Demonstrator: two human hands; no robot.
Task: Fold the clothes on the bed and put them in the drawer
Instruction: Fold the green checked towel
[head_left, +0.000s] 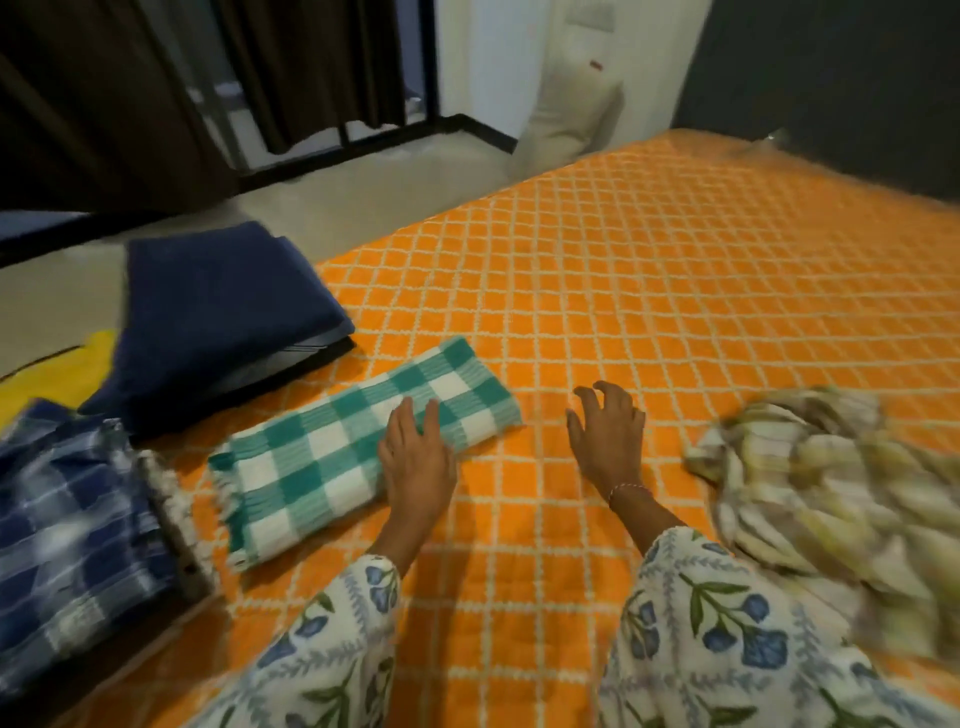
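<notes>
Folded towel (363, 447) is lain under the left hand (415, 457); crumpled cloth (826, 499) right of right hand (608, 441); folded stack (223, 322) beyond-left.

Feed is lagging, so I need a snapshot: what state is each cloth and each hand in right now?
Green checked towel: folded, flat on bed.
Navy cloth: folded.
Blue plaid cloth: folded.
Yellowish plaid cloth: crumpled, unfolded.
Left hand: flat on green towel.
Right hand: loosely curled, empty.

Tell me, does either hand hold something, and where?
Nothing is held. The left hand rests flat on the green checked towel; the right hand hovers empty.
</notes>
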